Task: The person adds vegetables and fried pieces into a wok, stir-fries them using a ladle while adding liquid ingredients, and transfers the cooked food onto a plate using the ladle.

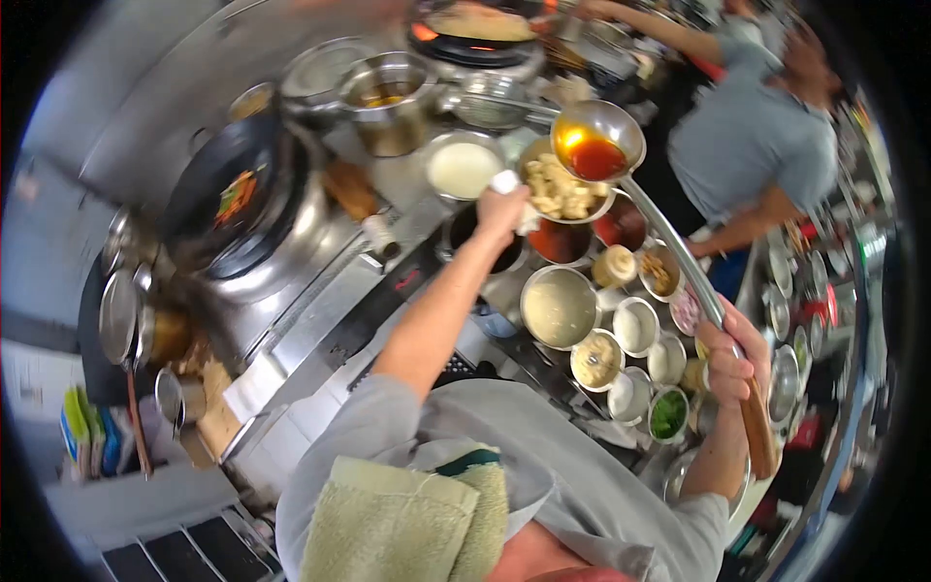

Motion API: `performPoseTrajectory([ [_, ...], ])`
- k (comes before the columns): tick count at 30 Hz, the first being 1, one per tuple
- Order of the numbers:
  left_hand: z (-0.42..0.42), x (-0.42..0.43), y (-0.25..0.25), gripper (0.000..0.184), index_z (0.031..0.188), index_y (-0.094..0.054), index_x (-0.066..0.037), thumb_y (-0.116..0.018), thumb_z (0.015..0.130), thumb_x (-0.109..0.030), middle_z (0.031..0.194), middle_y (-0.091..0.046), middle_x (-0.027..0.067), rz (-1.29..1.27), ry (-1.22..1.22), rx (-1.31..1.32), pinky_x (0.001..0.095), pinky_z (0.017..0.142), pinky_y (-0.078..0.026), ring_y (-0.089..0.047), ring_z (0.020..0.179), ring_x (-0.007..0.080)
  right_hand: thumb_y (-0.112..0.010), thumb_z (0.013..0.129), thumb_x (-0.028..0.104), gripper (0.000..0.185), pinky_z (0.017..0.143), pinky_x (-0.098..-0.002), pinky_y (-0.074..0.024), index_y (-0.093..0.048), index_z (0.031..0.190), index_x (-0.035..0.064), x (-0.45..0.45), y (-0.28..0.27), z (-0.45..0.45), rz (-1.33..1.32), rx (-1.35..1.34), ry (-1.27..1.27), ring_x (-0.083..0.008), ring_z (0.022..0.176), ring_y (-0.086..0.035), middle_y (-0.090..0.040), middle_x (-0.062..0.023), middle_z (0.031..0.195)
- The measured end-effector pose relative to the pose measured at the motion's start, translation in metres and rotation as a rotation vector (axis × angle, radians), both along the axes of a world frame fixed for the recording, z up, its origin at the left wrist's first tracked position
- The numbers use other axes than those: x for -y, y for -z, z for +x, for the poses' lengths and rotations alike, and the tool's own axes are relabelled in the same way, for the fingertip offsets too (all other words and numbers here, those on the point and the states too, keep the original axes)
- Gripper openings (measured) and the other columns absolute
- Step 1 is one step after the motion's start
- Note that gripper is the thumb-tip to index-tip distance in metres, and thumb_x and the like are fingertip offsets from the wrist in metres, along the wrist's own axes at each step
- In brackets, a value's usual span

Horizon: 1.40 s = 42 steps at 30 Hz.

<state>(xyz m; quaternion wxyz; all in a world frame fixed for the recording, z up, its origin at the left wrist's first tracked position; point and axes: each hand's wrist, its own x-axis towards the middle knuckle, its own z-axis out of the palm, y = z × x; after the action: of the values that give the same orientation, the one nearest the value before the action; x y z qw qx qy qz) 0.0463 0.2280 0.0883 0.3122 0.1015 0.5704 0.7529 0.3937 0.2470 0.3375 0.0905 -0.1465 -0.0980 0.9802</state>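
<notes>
My right hand [734,357] is closed round the wooden handle of a long metal ladle [669,233]. The ladle's bowl holds reddish-orange liquid and hangs over the edge of a metal bowl of pale yellow chunks [562,189]. My left hand [501,211] is closed on a white cloth [529,221] at the left side of that bowl. Whether it also grips the rim, I cannot tell. Beneath and beside the bowl are containers of dark red sauce [561,242] and a pot of white liquid [464,170].
A black wok [228,209] with vegetable strips sits at left. Several tubs, including chopped greens [668,414] and a pale liquid [560,306], stand at right. A steel pot [388,102] is behind. A co-worker in grey [752,136] reaches toward another wok [480,29].
</notes>
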Motion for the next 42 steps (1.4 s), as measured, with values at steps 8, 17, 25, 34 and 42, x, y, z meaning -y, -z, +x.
performPoseTrajectory([
  [8, -0.082, 0.191, -0.023, 0.031, 0.092, -0.061, 0.004, -0.067, 0.068, -0.013, 0.084, -0.065, 0.0084, -0.064, -0.277, -0.153, 0.0306, 0.07, -0.049, -0.061, 0.076, 0.0164, -0.025, 0.098, 0.01, 0.05, 0.031, -0.0235, -0.0343, -0.006, 0.143, -0.0007, 0.059, 0.02, -0.172, -0.209, -0.157, -0.333, -0.0111, 0.049, -0.043, -0.036, -0.0094, 0.081],
  [17, -0.054, 0.479, -0.036, 0.029, 0.1, -0.059, 0.001, -0.064, 0.071, -0.002, 0.087, -0.064, 0.0057, -0.279, -0.6, -0.123, 0.0275, 0.068, -0.051, -0.061, 0.075, 0.013, -0.039, 0.097, 0.009, 0.023, 0.03, -0.0155, -0.0301, -0.04, 0.117, -0.003, 0.142, 0.095, -0.416, 0.005, -0.049, -0.709, -0.0012, 0.046, -0.036, -0.039, -0.003, 0.076],
  [25, -0.033, 0.534, -0.049, 0.025, 0.097, -0.059, 0.003, -0.059, 0.072, 0.0, 0.091, -0.063, 0.0079, -0.24, -0.887, -0.004, 0.0277, 0.067, -0.051, -0.061, 0.078, 0.0146, -0.056, 0.087, 0.011, 0.048, 0.034, -0.023, -0.0371, -0.037, 0.132, 0.005, 0.205, 0.143, -0.519, 1.037, -0.085, -0.814, -0.0048, 0.045, -0.043, -0.046, 0.0004, 0.07],
  [34, -0.023, 0.529, -0.044, 0.028, 0.1, -0.059, 0.004, -0.059, 0.072, 0.0, 0.09, -0.063, 0.0074, -0.277, -1.09, -0.056, 0.0279, 0.065, -0.049, -0.06, 0.076, 0.0148, -0.058, 0.082, 0.007, 0.061, 0.035, -0.0285, -0.0404, -0.033, 0.138, 0.0034, 0.219, 0.173, -0.582, 1.659, 0.002, -0.656, -0.0114, 0.042, -0.046, -0.05, -0.0038, 0.062],
  [42, -0.029, 0.551, -0.069, 0.031, 0.103, -0.058, 0.002, -0.057, 0.073, 0.0, 0.094, -0.062, 0.0073, -0.284, -1.156, -0.101, 0.0271, 0.072, -0.047, -0.059, 0.082, 0.0149, -0.056, 0.083, 0.007, 0.07, 0.039, -0.0264, -0.041, -0.024, 0.145, 0.0109, 0.214, 0.158, -0.566, 1.679, -0.25, -0.935, -0.009, 0.044, -0.045, -0.049, -0.0018, 0.064],
])
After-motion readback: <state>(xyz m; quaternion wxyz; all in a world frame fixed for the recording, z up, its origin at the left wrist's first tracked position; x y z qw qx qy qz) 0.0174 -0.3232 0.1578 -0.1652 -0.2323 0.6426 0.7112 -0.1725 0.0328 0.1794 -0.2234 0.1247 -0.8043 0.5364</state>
